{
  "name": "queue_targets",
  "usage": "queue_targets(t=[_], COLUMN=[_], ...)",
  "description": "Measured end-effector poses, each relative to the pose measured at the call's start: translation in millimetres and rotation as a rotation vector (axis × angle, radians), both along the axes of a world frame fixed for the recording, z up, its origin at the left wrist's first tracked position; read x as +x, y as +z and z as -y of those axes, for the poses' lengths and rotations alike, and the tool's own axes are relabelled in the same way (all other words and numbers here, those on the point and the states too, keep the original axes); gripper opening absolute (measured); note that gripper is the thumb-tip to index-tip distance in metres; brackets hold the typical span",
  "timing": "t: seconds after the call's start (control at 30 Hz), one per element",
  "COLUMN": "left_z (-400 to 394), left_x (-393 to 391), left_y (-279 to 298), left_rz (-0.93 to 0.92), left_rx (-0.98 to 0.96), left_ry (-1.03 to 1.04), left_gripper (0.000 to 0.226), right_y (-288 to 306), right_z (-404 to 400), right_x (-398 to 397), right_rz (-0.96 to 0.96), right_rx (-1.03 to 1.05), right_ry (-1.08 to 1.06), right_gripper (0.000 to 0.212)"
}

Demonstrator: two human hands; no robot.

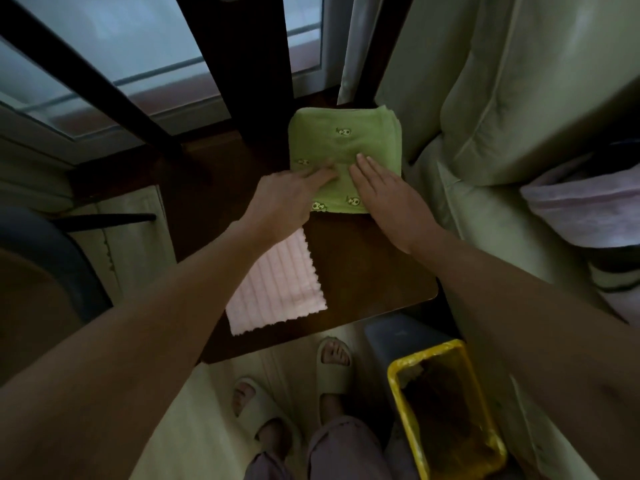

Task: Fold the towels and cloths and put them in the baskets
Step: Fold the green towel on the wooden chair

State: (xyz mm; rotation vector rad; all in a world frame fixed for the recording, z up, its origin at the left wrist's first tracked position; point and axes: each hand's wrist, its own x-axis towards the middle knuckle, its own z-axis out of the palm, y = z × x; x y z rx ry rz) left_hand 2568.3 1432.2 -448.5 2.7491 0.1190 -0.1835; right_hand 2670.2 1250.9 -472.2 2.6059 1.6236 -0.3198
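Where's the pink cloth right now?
The pink cloth lies flat on the dark table, under the left forearm, nearer the person than the green towel.

You see green terry towel (341, 157) with small cartoon prints; pale pink ribbed cloth (277, 285); dark brown wooden table (374, 268); yellow-rimmed plastic bin (398, 372); cream sofa (502, 98).

Two cloths — green towel (341, 147), pink cloth (277, 289)

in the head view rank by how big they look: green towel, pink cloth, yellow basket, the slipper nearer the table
1. Green towel and pink cloth: look about alike, and both are partly hidden under the hands and arms, so no ranking between them.
2. Yellow basket: slightly smaller, cut off by the frame edge.
3. Slipper: clearly smallest.
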Motion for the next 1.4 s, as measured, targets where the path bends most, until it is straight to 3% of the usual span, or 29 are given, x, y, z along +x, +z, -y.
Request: queue_targets(t=[0.17,0.33,0.47,0.53,0.6,0.7,0.87,1.03,1.23,1.4], left_z=[-3.8,5.5,4.5,3.8,5.5,10.2,20.7,16.1,22.0,16.1], left_x=[-0.5,-15.0,-11.7,-10.6,-11.4,5.7,31.0,23.5,31.7,10.7], left_y=[-0.2,-18.6,-10.4,2.4,7.6,-7.0,-57.1,-76.4,-65.9,-31.4], left_rz=[-0.181,-0.408,-0.531,-0.450,-0.192,-0.006,-0.030,0.019,-0.160,-0.275], left_rx=[0.015,-0.022,0.077,0.105,0.146,0.126,0.144,0.075,0.049,-0.122], left_ry=[-0.148,-0.143,-0.219,-0.128,0.028,0.158,0.174,0.234,0.434,0.591], left_gripper=[0.071,0.087,0.075,0.068,0.067,0.066,0.066,0.071,0.085,0.072], right_y=[8.4,4.9,2.7,10.4,15.4,9.6,-25.9,-44.4,-35.6,-15.8], right_z=[-1.8,7.1,12.5,16.6,17.0,-4.9,-32.1,-24.0,-29.1,-17.3], right_x=[0.3,-12.1,-9.9,-3.5,1.4,9.8,8.3,3.2,-1.8,-13.6], right_rz=[0.017,-0.042,-0.177,-0.287,-0.344,-0.265,-0.073,-0.036,-0.216,-0.452], right_rx=[-0.053,-0.136,-0.189,-0.154,0.000,0.164,0.082,0.125,0.221,0.257], right_ry=[0.045,0.055,0.027,0.019,-0.066,-0.300,-0.342,-0.450,-0.661,-0.952], right_gripper=[0.066,0.063,0.083,0.085,0.073,0.061,0.059,0.064,0.073,0.086])
